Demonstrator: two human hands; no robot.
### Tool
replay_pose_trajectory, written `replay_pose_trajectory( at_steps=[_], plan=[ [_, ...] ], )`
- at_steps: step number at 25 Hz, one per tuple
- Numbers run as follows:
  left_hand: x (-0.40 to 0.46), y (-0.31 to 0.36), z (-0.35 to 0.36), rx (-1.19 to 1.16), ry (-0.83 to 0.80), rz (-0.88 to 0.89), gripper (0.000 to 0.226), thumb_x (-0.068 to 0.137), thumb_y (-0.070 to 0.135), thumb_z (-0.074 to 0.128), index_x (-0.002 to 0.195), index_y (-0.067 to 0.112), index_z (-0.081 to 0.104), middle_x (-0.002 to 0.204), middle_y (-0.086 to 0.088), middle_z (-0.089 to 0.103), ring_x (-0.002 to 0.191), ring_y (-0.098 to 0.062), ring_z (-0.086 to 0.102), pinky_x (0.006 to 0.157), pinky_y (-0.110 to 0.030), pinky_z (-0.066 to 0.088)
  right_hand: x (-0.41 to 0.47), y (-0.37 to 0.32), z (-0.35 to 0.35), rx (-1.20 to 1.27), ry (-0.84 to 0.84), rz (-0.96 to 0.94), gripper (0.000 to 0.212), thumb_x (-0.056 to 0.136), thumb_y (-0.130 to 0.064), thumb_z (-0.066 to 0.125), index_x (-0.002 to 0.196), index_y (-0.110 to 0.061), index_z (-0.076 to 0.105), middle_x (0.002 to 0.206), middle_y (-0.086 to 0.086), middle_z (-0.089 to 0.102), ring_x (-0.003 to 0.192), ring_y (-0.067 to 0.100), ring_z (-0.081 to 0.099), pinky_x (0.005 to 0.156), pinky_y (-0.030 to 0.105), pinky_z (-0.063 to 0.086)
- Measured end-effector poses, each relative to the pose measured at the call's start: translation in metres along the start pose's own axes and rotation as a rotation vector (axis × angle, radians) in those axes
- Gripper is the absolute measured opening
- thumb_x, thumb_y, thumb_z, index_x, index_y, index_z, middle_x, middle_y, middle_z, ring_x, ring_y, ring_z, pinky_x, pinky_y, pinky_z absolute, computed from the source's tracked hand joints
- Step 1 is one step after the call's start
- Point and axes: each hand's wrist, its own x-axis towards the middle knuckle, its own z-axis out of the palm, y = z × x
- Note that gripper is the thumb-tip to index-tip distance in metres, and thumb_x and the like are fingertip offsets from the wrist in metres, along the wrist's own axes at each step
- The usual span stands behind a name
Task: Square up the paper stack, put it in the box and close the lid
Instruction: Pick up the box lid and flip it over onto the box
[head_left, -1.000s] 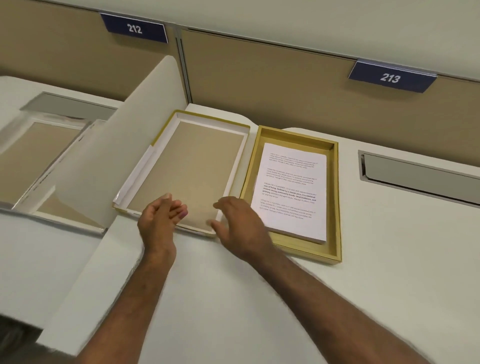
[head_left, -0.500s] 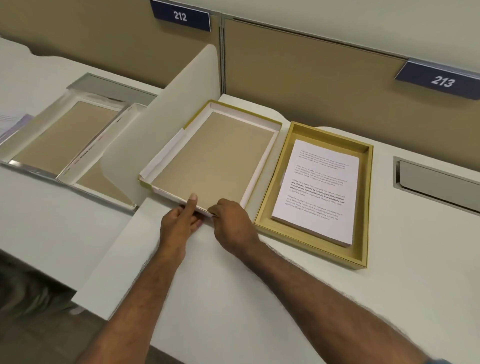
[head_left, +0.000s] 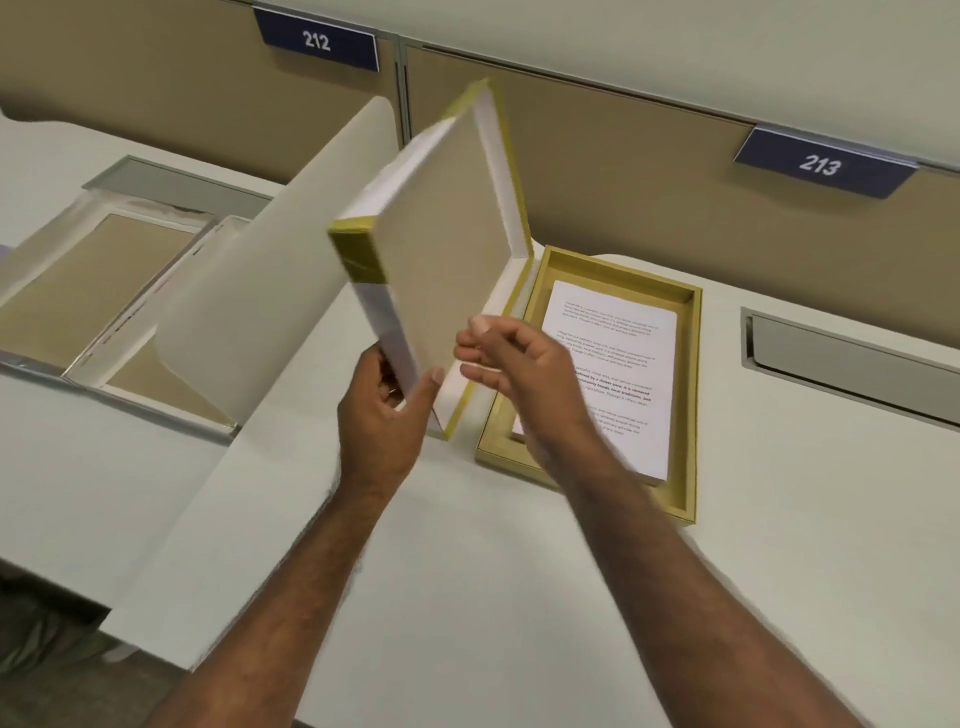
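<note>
**Lid tilted up beside the filled box**

White office surface (head_left: 779, 571) runs under tan partition panels bearing dark blue number plates, 212 (head_left: 317, 40) and 213 (head_left: 820, 165). At far left, other open flat boxes (head_left: 98, 280) lie beyond a curved white divider (head_left: 270, 280). Next, the left hand (head_left: 387, 410) grips the near edge of a yellow-trimmed cardboard lid (head_left: 441, 249), held steeply tilted with its tan inside facing right. Just right of it, the right hand (head_left: 519, 364) hovers with fingers loosely spread, near the lid's lower edge; contact is unclear. Farther right, the shallow yellow box (head_left: 688, 415) rests on the surface, the printed white paper stack (head_left: 618, 364) lying flat inside.
</note>
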Motion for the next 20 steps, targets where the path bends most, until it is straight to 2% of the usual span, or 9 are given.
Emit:
replay_pose_trajectory(
  at_steps=[4, 7, 9, 11, 13, 15, 17, 19, 20],
  plan=[
    [-0.004, 0.007, 0.025, 0.217, -0.139, 0.188, 0.045, 0.092, 0.030, 0.079, 0.132, 0.018, 0.062, 0.119, 0.011, 0.067, 0.103, -0.004, 0.062, 0.086, -0.003, 0.050, 0.007, -0.034, -0.037, 0.172, 0.055, 0.015, 0.052, 0.106, -0.050, 0.061, 0.138, -0.010, 0.068, 0.132, 0.019, 0.079, 0.123, 0.036, 0.077, 0.106, 0.050, 0.063],
    [-0.002, 0.001, 0.040, 0.213, -0.251, 0.327, 0.045, 0.092, 0.011, 0.077, 0.134, 0.015, 0.063, 0.125, 0.006, 0.066, 0.112, -0.009, 0.062, 0.099, -0.025, 0.055, 0.007, -0.038, -0.075, 0.323, 0.141, 0.016, 0.052, 0.108, -0.048, 0.060, 0.146, -0.013, 0.064, 0.139, 0.015, 0.077, 0.130, 0.035, 0.074, 0.108, 0.054, 0.061],
    [-0.004, -0.006, 0.048, 0.276, -0.331, 0.420, 0.051, 0.090, 0.006, 0.074, 0.137, 0.018, 0.061, 0.132, 0.004, 0.064, 0.123, -0.017, 0.060, 0.108, -0.042, 0.050, 0.004, -0.032, -0.102, 0.385, 0.221, 0.050, 0.052, 0.105, -0.044, 0.068, 0.149, -0.016, 0.064, 0.140, 0.009, 0.078, 0.131, 0.031, 0.074, 0.107, 0.052, 0.061],
    [-0.008, -0.010, 0.058, 0.391, -0.387, 0.469, 0.053, 0.090, 0.015, 0.075, 0.140, 0.024, 0.058, 0.141, 0.005, 0.060, 0.134, -0.020, 0.054, 0.119, -0.056, 0.036, -0.001, -0.021, -0.130, 0.396, 0.302, 0.104, 0.049, 0.101, -0.033, 0.075, 0.146, -0.012, 0.068, 0.136, 0.010, 0.080, 0.132, 0.033, 0.073, 0.105, 0.050, 0.062],
    [-0.010, -0.018, 0.065, 0.445, -0.414, 0.485, 0.056, 0.089, 0.034, 0.079, 0.140, 0.026, 0.058, 0.147, 0.004, 0.057, 0.141, -0.018, 0.049, 0.126, -0.061, 0.023, -0.006, -0.004, -0.158, 0.418, 0.359, 0.173, 0.046, 0.101, -0.023, 0.075, 0.144, -0.008, 0.069, 0.138, 0.014, 0.078, 0.133, 0.036, 0.072, 0.091, 0.044, 0.068],
    [-0.009, -0.025, 0.071, 0.438, -0.458, 0.429, 0.071, 0.083, 0.055, 0.080, 0.144, 0.027, 0.056, 0.154, 0.002, 0.051, 0.146, -0.017, 0.044, 0.127, -0.049, 0.025, -0.015, 0.012, -0.186, 0.455, 0.404, 0.234, 0.045, 0.101, -0.017, 0.071, 0.144, -0.005, 0.069, 0.141, 0.017, 0.076, 0.132, 0.039, 0.071, 0.074, 0.040, 0.070],
    [-0.007, -0.033, 0.067, 0.365, -0.475, 0.237, 0.082, 0.081, 0.062, 0.076, 0.149, 0.024, 0.050, 0.156, 0.001, 0.046, 0.144, -0.016, 0.043, 0.116, -0.027, 0.037, -0.019, 0.027, -0.200, 0.412, 0.457, 0.297, 0.043, 0.101, -0.016, 0.070, 0.142, -0.004, 0.070, 0.138, 0.017, 0.077, 0.127, 0.040, 0.074, 0.067, 0.039, 0.070],
    [-0.008, -0.034, 0.066, 0.263, -0.475, 0.022, 0.074, 0.087, 0.059, 0.070, 0.148, 0.021, 0.050, 0.148, 0.002, 0.052, 0.132, -0.016, 0.052, 0.097, -0.012, 0.046, -0.023, 0.042, -0.212, 0.277, 0.531, 0.339, 0.034, 0.102, -0.020, 0.071, 0.132, -0.005, 0.076, 0.122, 0.014, 0.083, 0.108, 0.036, 0.079, 0.077, 0.040, 0.069],
    [-0.011, -0.033, 0.069, 0.239, -0.468, -0.044, 0.067, 0.089, 0.059, 0.066, 0.144, 0.021, 0.053, 0.140, 0.004, 0.059, 0.124, -0.016, 0.058, 0.089, -0.013, 0.048, -0.025, 0.050, -0.217, 0.150, 0.572, 0.360, 0.028, 0.102, -0.026, 0.071, 0.123, -0.009, 0.079, 0.113, 0.011, 0.084, 0.102, 0.033, 0.079, 0.085, 0.043, 0.067]
  ],
)
